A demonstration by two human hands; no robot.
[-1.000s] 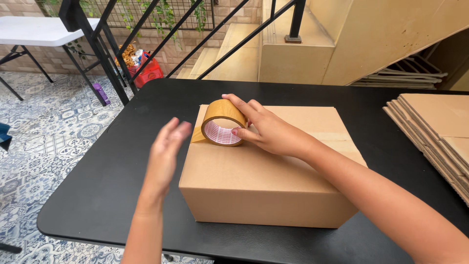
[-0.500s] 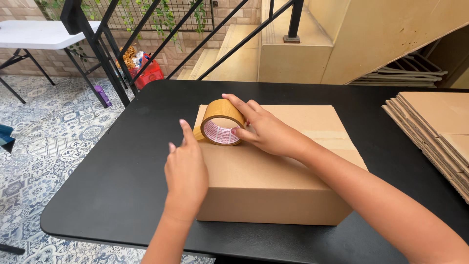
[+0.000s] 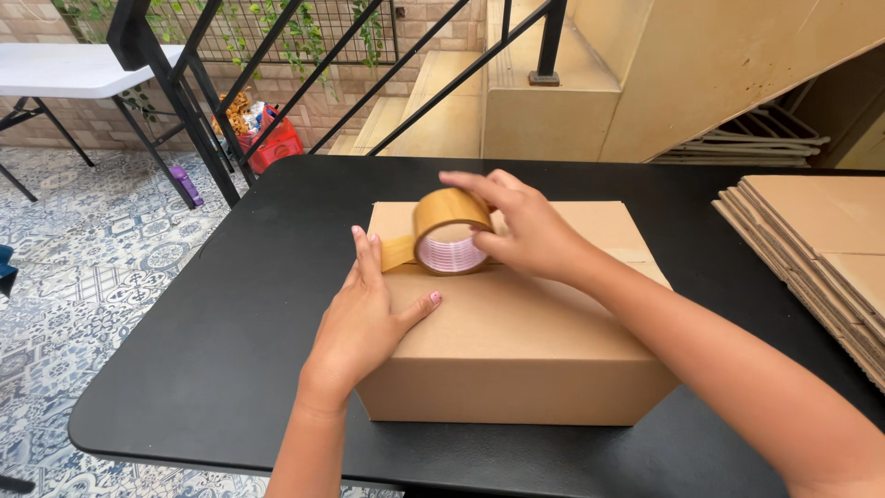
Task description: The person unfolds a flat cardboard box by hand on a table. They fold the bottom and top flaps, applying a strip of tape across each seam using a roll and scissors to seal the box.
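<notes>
- On the left part of the cardboard box (image 3: 516,323), the left hand (image 3: 369,314) lies flat with fingers spread, its grip open and holding nothing; it presses the loose end of the brown tape down near the box's left edge.
- Just right of those fingertips, a short strip of tape (image 3: 398,252) runs from under them to the roll.
- At the middle of the box top, the tape roll (image 3: 449,232) stands on edge, touching the cardboard along the centre seam.
- To the right of the roll, the right hand (image 3: 530,231) has its grip closed around it, fingers over the top and thumb at the pink core.
- The box itself sits on the black desk (image 3: 212,360), with 1 stack of flattened boxes (image 3: 811,240) well apart at the right edge.
- Judged from this, the seam is just being started; the next move likely calls for a straight pull rightward while the left hand keeps firm pressure.
</notes>
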